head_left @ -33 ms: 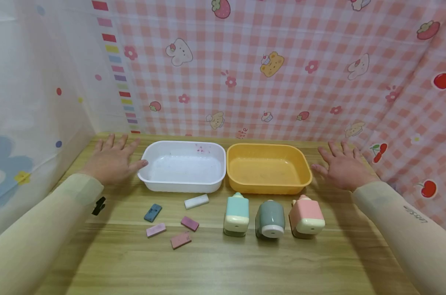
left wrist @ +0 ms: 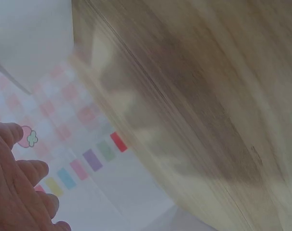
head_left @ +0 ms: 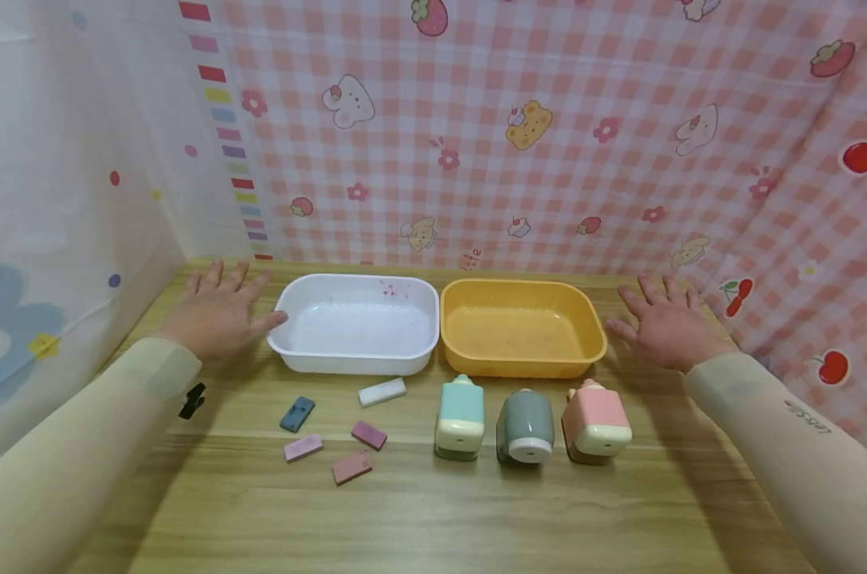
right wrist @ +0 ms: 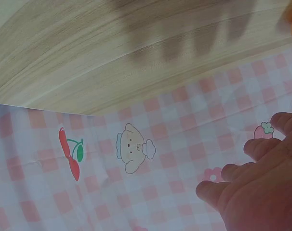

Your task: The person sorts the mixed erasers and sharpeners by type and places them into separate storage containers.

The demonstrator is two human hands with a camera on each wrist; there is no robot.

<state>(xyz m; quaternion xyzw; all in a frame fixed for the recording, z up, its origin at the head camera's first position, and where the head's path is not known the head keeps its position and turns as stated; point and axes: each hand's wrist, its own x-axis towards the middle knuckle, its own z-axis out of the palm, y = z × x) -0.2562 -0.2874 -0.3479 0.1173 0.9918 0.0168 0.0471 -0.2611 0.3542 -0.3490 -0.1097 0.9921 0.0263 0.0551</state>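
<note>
My left hand (head_left: 214, 312), fingers spread, is at the left end of a white tray (head_left: 355, 365), its thumb overlapping the rim in the head view. Beyond the right end of a yellow tray (head_left: 523, 368), my right hand (head_left: 668, 323) is likewise spread and holds nothing. In front of the white tray lie several eraser-like blocks: white (head_left: 382, 392), blue (head_left: 297, 414), lilac (head_left: 304, 448), magenta (head_left: 370, 435) and pink (head_left: 351, 468). Three pencil sharpeners stand before the yellow tray: teal (head_left: 460, 414), grey (head_left: 525, 422) and pink (head_left: 595, 418).
Everything stands on a wood-grain table (head_left: 433, 518). A pink checked cloth (head_left: 469, 104) hangs behind its back edge, with printed sheets along the left and right sides. Beside the left wrist is a small black clip (head_left: 192, 401).
</note>
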